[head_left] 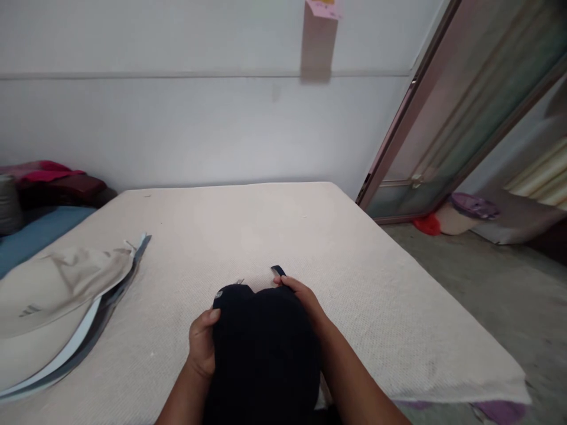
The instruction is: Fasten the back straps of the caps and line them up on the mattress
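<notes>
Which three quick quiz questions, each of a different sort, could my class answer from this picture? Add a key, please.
1. True or false: the left hand and the right hand both touch the dark cap.
2. Multiple choice: what lies on the pale cover, at the left of the picture?
A) a pair of shoes
B) stacked caps
C) a bowl
3. Fill the gap: the dark strap sticks out beside the person's ____ hand.

Key:
1. True
2. B
3. right
</notes>
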The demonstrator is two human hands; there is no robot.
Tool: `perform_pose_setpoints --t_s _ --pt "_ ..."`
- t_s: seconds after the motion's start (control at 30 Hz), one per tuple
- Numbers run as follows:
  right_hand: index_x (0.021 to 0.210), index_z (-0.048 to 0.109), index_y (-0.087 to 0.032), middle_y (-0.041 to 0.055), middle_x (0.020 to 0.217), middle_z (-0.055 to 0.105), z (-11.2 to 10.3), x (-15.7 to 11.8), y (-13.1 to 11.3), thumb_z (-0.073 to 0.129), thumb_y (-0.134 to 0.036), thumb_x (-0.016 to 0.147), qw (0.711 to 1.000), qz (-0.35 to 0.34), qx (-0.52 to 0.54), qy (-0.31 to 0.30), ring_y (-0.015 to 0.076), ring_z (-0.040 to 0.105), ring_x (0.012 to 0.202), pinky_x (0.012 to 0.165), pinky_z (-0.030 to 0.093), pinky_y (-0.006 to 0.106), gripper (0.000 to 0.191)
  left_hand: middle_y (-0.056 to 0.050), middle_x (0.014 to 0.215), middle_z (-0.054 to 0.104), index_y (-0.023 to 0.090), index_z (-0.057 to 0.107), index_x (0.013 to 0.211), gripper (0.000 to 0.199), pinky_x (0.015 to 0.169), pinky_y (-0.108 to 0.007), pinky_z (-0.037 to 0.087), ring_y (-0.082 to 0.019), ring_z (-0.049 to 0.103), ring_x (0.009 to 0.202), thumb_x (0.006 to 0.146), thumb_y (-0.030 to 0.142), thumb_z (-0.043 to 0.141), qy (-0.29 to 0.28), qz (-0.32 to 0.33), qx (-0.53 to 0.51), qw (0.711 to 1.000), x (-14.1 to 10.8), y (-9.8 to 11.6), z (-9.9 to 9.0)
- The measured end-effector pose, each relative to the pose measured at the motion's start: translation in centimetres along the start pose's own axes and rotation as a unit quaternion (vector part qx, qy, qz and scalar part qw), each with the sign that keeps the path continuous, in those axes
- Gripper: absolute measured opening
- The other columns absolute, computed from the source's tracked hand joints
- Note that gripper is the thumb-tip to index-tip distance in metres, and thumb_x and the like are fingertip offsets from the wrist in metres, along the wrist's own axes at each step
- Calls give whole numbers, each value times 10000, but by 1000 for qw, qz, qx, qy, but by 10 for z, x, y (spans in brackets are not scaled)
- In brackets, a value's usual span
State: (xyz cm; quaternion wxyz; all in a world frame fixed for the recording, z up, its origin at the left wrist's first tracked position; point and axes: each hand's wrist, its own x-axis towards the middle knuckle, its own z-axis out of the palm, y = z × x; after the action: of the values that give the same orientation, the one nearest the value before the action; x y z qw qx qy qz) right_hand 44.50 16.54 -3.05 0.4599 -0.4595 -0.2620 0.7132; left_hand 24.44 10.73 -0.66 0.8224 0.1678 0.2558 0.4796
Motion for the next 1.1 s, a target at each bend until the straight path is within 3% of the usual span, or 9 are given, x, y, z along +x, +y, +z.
perform_pose_setpoints --t_s 0.17,0.27,0.37,0.5,0.77,0.9,1.1 --pt "762 666 -146 11 558 599 6 -6 -8 671 -268 668 989 98 99 45 124 527 495 519 407 252 154 13 590 663 190 679 746 190 579 -248 504 -142 624 539 581 95 694 90 56 12 994 5 5 4" --pt "708 648 -161 -5 513 574 6 -9 -14 675 -255 663 981 121 143 44 122 506 465 499 401 254 107 18 588 647 174 663 768 215 496 -199 444 -103 576 482 594 51 690 127 48 68 988 9 8 -1" --pt "691 635 -172 -20 484 547 5 -11 -17 652 -261 681 979 115 164 40 116 478 440 479 385 251 91 18 596 640 167 655 792 211 476 -190 407 -91 548 468 610 65 692 124 29 121 984 12 8 -3" --pt "681 625 -175 -29 470 527 4 -11 -18 646 -260 685 984 89 148 43 107 443 415 451 362 245 88 -4 671 675 160 682 853 195 552 -204 434 -107 586 551 661 129 692 114 33 146 982 13 11 1" --pt "704 660 -171 11 530 585 -10 -8 -21 664 -300 679 989 50 119 71 136 508 458 471 411 269 132 -68 815 702 140 697 884 186 699 -274 449 -159 614 695 780 281 636 120 55 197 971 17 12 1" --pt "730 675 -176 31 570 620 -19 -5 -24 634 -326 708 994 1 82 75 154 542 488 484 436 282 157 -68 803 698 147 684 900 164 688 -271 441 -154 618 687 788 255 633 88 39 149 984 19 2 3" --pt "730 694 -180 30 587 638 -24 -3 -25 648 -321 704 992 5 74 98 140 550 491 496 450 267 151 -81 854 698 145 673 969 228 755 -304 435 -189 633 758 799 284 608 67 27 97 993 22 -9 15"
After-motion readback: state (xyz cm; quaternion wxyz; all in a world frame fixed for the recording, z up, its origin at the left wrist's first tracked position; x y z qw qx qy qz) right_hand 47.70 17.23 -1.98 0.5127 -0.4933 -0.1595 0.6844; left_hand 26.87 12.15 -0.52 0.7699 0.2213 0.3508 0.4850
